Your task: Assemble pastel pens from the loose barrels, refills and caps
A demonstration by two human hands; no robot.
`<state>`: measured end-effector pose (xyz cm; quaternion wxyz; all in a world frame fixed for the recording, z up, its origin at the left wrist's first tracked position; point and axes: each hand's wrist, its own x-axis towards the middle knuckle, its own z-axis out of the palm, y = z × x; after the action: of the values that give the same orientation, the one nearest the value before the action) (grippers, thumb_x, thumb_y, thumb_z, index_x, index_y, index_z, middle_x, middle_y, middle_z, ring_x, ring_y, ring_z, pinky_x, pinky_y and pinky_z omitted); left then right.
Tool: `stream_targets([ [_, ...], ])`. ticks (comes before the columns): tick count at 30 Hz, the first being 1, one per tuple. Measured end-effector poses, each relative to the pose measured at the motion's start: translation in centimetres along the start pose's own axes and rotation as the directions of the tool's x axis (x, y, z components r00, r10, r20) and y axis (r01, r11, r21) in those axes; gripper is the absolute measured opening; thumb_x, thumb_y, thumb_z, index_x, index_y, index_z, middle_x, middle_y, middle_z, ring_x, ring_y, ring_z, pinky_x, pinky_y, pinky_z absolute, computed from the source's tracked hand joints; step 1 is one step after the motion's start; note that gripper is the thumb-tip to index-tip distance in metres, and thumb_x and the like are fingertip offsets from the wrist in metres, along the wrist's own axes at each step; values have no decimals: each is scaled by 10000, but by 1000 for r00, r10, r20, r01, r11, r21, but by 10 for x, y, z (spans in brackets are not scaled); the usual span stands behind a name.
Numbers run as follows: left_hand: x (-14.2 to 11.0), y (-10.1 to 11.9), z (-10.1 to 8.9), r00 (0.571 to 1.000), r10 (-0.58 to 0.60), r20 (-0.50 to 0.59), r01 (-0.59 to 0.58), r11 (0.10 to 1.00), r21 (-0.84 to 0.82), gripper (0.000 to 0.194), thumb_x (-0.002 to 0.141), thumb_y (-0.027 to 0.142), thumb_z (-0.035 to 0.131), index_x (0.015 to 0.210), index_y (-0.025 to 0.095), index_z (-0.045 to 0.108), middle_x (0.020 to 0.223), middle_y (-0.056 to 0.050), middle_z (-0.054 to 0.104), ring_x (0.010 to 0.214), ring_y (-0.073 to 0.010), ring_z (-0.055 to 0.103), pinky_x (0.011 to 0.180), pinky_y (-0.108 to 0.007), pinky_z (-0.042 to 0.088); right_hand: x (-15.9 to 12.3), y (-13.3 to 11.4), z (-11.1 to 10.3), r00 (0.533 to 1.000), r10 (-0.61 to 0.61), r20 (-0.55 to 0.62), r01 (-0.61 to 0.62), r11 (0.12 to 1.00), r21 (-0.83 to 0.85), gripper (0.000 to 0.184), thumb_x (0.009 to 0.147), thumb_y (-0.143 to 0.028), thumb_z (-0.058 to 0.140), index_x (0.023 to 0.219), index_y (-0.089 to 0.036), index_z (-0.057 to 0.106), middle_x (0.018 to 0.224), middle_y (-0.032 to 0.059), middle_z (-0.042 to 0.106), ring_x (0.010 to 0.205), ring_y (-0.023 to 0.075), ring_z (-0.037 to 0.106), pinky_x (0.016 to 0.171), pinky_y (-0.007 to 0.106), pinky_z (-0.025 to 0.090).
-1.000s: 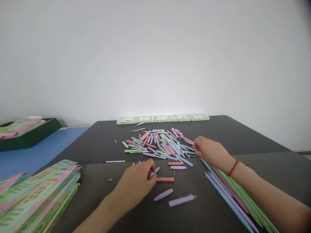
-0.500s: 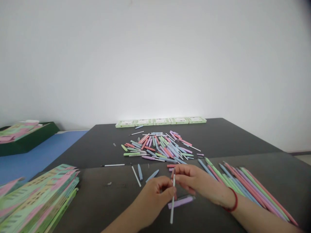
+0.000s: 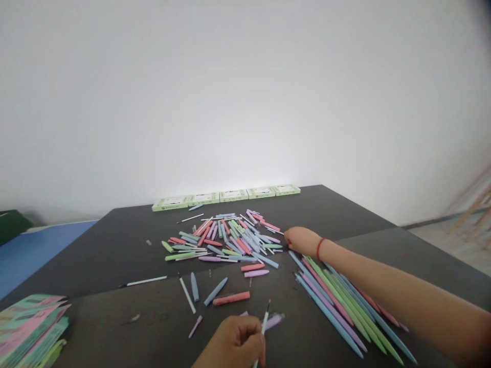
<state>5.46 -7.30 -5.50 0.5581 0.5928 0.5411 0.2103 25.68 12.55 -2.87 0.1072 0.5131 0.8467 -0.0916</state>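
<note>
My left hand [image 3: 237, 341], low in the middle, is closed on a white pen refill [image 3: 265, 323] with its dark tip pointing up. Just behind it lies a purple pen barrel [image 3: 273, 321], partly covered. Stretched forward, my right hand [image 3: 301, 240] is at the right edge of a heap of pen parts [image 3: 230, 237]. Its fingers are curled down and mostly hidden, so what they hold cannot be made out. A red barrel [image 3: 231, 298], two blue pieces [image 3: 215, 291] and a loose refill [image 3: 186, 293] lie beyond my left hand.
Beneath my right forearm are several long coloured pens [image 3: 333, 301] laid side by side. Flat green boxes [image 3: 232, 196] line the table's far edge. Pink and green cartons [image 3: 34, 327] are stacked at the left. A dark green tray [image 3: 13, 225] sits on a blue surface.
My right hand has left the left hand and reached forward to the heap's right edge. My left hand has moved lower, keeping the refill. A red barrel now lies on the table. The view has shifted right.
</note>
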Motion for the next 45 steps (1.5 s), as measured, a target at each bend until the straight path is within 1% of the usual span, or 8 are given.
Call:
stream_targets([
  [5, 0, -3, -1, 999, 22, -30, -22, 1000, 13, 203, 721, 242, 385, 555, 184, 487, 463, 74, 297, 468, -106, 311, 471, -244, 199, 8, -4, -3, 998, 10, 55, -14, 997, 78, 308, 901, -298, 574, 1166, -143, 561, 1177, 101, 579, 984, 219, 600, 824, 404, 511],
  [10, -4, 4, 0, 991, 80, -111, -75, 996, 46, 205, 725, 238, 395, 545, 178, 473, 511, 53, 361, 527, -117, 364, 511, -245, 248, -2, -11, -16, 998, -68, -16, 69, 947, 313, 293, 905, -308, 567, 1155, -157, 565, 1159, 84, 585, 957, 210, 606, 795, 389, 520],
  [16, -8, 11, 3, 932, 245, -268, -211, 966, 147, 197, 736, 184, 408, 541, 191, 388, 536, 46, 361, 542, -116, 374, 513, -249, 243, -57, -52, -20, 964, -204, -171, 266, 727, 633, 184, 942, -296, 403, 890, -167, 524, 697, -25, 541, 573, 95, 502, 572, 233, 434],
  [17, -9, 11, 3, 913, 280, -297, -239, 957, 165, 203, 735, 172, 409, 537, 194, 370, 535, 46, 357, 544, -117, 374, 518, -251, 246, -69, -63, -16, 954, -218, -204, 298, 643, 705, 187, 944, -308, 373, 884, -179, 494, 688, -36, 512, 548, 86, 470, 540, 219, 406],
  [19, -10, 12, 2, 876, 338, -345, -292, 940, 177, 216, 738, 159, 409, 535, 198, 347, 532, 44, 357, 548, -118, 374, 532, -253, 260, -89, -83, -8, 946, -218, -240, 277, 160, 947, 150, 871, -317, 505, 811, -181, 484, 631, -54, 454, 496, 75, 391, 478, 211, 326],
  [22, -13, 12, 1, 834, 393, -387, -353, 920, 174, 228, 755, 160, 405, 540, 200, 340, 533, 42, 365, 542, -116, 370, 542, -252, 277, -104, -104, 4, 960, -146, -238, 221, -120, 968, 162, 815, -274, 607, 741, -176, 501, 567, -69, 430, 483, 66, 349, 483, 212, 270],
  [30, -14, 15, 0, 788, 452, -417, -413, 891, 186, 259, 781, 171, 404, 534, 195, 329, 527, 42, 368, 544, -114, 368, 568, -249, 296, -102, -110, 8, 968, -83, -235, 204, -272, 940, 188, 794, -289, 662, 724, -172, 533, 619, -65, 464, 486, 56, 348, 480, 221, 235],
  [45, -15, 15, 0, 804, 441, -398, -439, 893, 103, 249, 795, 183, 407, 546, 189, 389, 547, 25, 434, 551, -122, 392, 556, -248, 306, -106, -120, 22, 973, -115, -200, 180, -160, 970, 126, 781, -249, 636, 750, -181, 535, 577, -75, 475, 477, 69, 388, 504, 222, 289],
])
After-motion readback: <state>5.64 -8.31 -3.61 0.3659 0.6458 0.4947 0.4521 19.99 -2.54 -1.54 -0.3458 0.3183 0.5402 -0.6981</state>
